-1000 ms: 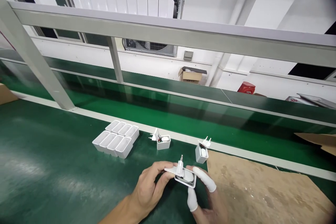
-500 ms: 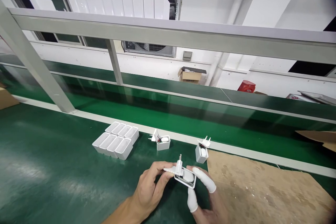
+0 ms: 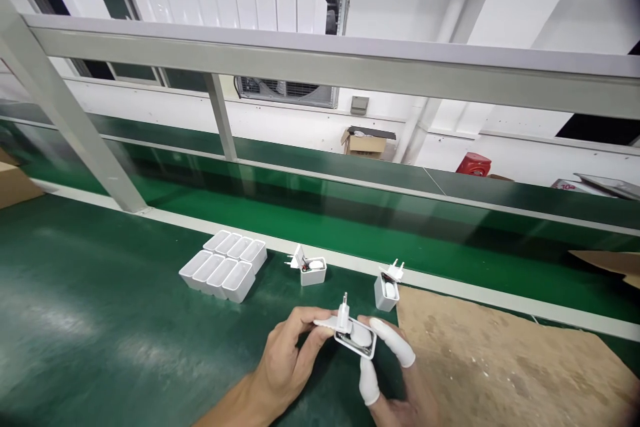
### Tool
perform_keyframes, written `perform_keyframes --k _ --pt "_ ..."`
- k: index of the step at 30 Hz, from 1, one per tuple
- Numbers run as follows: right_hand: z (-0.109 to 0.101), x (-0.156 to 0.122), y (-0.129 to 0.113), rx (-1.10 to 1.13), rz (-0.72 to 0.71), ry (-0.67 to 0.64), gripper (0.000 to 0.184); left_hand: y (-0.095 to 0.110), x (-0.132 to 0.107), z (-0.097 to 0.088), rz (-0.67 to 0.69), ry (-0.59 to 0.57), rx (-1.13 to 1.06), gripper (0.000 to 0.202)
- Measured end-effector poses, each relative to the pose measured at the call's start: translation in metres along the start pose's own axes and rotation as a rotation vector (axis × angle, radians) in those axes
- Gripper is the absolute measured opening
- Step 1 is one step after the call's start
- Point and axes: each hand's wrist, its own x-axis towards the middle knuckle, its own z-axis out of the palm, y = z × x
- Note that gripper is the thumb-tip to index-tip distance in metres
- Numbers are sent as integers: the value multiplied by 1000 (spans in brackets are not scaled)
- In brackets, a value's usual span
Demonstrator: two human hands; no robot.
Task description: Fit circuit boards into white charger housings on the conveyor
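Note:
Between my hands is a white plug-in housing [image 3: 361, 335], its top open and a rounded white part inside. Its plug cover [image 3: 343, 321] stands partly lifted, pins pointing up. My left hand [image 3: 285, 357] pinches the edge of that cover between thumb and fingers. White finger cots cover the thumb and a finger of my right hand [image 3: 395, 367], which grips the housing from the right. Two similar open units, one at the middle [image 3: 313, 271] and one at the right [image 3: 387, 291], stand behind my hands with their plug covers tilted off.
Several empty white housings [image 3: 220, 273] sit grouped on the green table at left. Brown cardboard [image 3: 500, 347] lies on the right. A pale metal frame [image 3: 320, 60] crosses above, with white bins [image 3: 260, 8] on it. Beyond the ledge runs a green belt [image 3: 310, 213].
The whole scene shifts slightly to the right in view. Both hands keep the same hold on the housing and its plug cover.

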Motion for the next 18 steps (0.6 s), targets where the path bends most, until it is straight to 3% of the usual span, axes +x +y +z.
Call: perform_keyframes --k 11,18 --pt "15 -18 -4 161 250 46 36 -1 -2 -1 3 -17 -29 16" --pt "10 -11 -2 110 114 46 39 -4 -3 -1 15 -22 -43 16"
